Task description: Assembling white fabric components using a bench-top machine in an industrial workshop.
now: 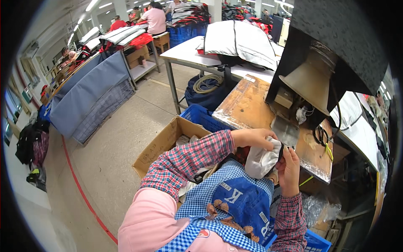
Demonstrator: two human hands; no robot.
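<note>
A small white fabric piece [261, 163] with a black edge hangs between my hands above my lap. My left hand [259, 138] pinches its upper part, fingers bent over the cloth. My right hand [289, 170] is closed on the black edge at the piece's right side, with thumb and forefinger pressed together. Just beyond the hands lies the worn wooden tabletop [247, 103] of a machine, with a flat metal plate [286, 131] near its edge. What kind of fabric part it is, I cannot tell.
A dark machine housing with a cone-shaped metal part [312, 80] rises at the right. An open cardboard box [153, 143] and a blue crate [203, 116] stand left of my hands. White padded pieces [241, 40] lie on a table behind. A black cable [321, 136] loops on the wood.
</note>
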